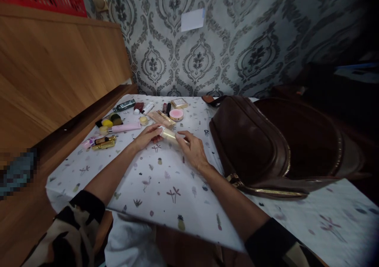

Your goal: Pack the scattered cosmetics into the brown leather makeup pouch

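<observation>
A pale yellow tube (169, 135) with a white end lies between my two hands above the patterned cloth. The fingers of my left hand (149, 137) are closed on its white end. My right hand (193, 148) has its fingers round the other end. Just behind the tube are a beige tube (158, 117) and a round pink compact (176, 114). A long pink tube (126, 127) rests to the left of them, with gold tubes (103, 145) nearer the front left.
A large brown leather bag (248, 140) stands open on the right. Several brushes and sponges (112, 121) lie at the left. A wooden cabinet (59, 57) rises at the left, and the patterned wall (198, 61) is behind the cloth-covered table (166, 188).
</observation>
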